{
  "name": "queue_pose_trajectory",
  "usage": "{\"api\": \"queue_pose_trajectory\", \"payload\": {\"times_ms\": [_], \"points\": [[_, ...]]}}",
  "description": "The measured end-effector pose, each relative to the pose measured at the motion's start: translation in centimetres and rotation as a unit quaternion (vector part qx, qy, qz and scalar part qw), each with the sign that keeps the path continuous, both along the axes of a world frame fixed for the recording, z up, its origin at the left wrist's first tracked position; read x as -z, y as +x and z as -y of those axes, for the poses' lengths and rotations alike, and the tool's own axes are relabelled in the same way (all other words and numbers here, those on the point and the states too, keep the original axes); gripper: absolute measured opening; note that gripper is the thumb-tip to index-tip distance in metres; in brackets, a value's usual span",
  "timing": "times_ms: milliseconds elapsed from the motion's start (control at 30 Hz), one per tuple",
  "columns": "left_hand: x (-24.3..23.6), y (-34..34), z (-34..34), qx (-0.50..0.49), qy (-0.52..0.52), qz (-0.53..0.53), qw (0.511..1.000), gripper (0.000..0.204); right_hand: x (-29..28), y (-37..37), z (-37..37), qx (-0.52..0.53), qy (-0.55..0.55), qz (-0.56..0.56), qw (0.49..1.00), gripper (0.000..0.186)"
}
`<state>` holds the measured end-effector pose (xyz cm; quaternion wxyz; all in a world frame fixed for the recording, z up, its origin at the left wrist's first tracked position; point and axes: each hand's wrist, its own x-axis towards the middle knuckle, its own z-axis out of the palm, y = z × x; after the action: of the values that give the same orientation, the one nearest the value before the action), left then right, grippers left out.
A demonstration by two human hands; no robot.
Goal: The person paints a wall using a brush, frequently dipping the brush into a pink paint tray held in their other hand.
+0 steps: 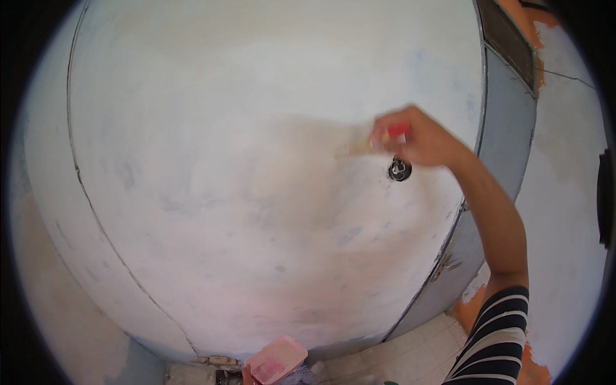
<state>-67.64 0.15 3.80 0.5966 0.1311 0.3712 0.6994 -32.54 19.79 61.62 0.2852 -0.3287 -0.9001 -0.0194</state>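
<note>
My right hand [417, 138] is closed around a paintbrush [398, 131] with a red handle. Its pale bristles [350, 151] are at the whitish wall [256, 192] and slightly blurred. Just below this hand, a round dark socket hole [399, 169] with wires in it is set in the wall. At the bottom edge, a little of my left hand [248, 376] shows beside a pink plastic tub [277, 359], gripping its side. Darker pink smears mark the inside of the tub. Most of the left hand lies outside the picture.
A grey door [507, 122] in a dark-edged frame stands to the right of the wall. A thin cable [78, 170] runs down the left side. Low down are a pale power strip [215, 360] and a tiled floor [398, 356]. Orange patches show near my right sleeve.
</note>
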Motion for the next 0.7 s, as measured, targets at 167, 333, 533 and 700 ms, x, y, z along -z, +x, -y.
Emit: {"api": "queue_pose_trajectory", "payload": {"times_ms": [167,333,533,700], "points": [[0.9,2.4,-0.3,-0.018,0.065,-0.159,0.985,0.056,-13.7,1.9,-3.3,-0.013,0.143,-0.087,0.986,0.009],[-1.1,2.6,0.9,-0.010,0.121,-0.318,0.940,0.053,-18.0,0.3,-2.7,0.043,0.380,-0.195,0.903,0.010],[-1.2,2.4,-0.1,-0.007,0.078,0.019,0.997,0.051,-12.8,2.4,-7.1,0.091,0.521,-0.115,0.841,0.014],[-5.4,2.9,0.3,0.011,0.154,-0.303,0.940,0.042,-4.1,2.5,-3.8,0.019,0.364,-0.047,0.930,0.018]]}}
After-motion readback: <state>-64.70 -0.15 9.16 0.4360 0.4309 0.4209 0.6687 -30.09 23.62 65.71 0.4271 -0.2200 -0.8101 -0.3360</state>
